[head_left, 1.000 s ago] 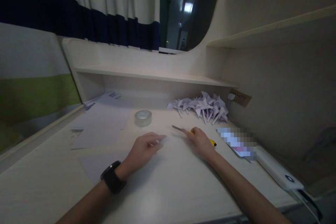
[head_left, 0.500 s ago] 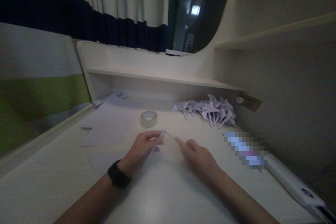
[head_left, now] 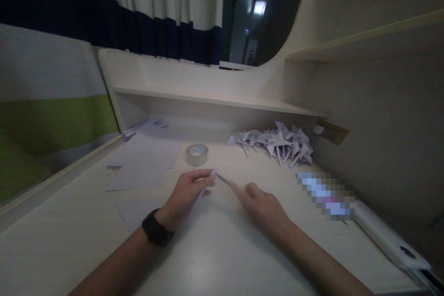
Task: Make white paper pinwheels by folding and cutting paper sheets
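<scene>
Both hands work one paper sheet (head_left: 203,194): left hand (head_left: 185,194) pinches its corner, right hand (head_left: 265,208) grips a blade (head_left: 222,178).

Dim, grainy view; soft desk (head_left: 208,259) glare; bowed wide-angle edges

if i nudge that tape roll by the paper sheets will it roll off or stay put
Probably stays put: the tape roll lies flat on its side on the desk, so a nudge should slide it, not roll it. It looks like a thin hollow ring, likely light. Tipped onto its edge, it could roll.
</scene>
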The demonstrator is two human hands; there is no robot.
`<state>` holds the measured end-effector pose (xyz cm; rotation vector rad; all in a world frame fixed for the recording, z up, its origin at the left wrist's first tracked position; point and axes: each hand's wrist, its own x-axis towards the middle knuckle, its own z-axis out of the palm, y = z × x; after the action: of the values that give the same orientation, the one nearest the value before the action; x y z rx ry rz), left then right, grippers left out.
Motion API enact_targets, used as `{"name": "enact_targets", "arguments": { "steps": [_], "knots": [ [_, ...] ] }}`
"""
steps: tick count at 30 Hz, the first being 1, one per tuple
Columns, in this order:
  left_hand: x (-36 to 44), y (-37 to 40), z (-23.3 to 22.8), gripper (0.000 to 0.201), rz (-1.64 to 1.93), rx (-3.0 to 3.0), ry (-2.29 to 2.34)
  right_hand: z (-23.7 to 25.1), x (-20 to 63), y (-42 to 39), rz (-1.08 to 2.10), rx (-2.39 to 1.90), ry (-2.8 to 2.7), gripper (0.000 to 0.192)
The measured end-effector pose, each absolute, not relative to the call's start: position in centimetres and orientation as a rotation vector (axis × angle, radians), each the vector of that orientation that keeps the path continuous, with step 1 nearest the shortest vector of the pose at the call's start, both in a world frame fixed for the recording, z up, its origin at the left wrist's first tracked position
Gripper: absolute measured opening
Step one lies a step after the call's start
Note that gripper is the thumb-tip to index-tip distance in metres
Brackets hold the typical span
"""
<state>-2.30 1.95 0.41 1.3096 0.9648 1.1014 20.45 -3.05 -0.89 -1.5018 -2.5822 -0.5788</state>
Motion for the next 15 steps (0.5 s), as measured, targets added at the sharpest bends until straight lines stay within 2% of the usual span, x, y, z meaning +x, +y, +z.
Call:
{"name": "enact_targets", "arguments": {
  "steps": [15],
  "knots": [
    [-2.26,1.81,0.67,0.033,1.087,1.339,1.014,-1.25,20.7,-2.88,-0.56,-1.503,-2.566,0.073]
  ]
}}
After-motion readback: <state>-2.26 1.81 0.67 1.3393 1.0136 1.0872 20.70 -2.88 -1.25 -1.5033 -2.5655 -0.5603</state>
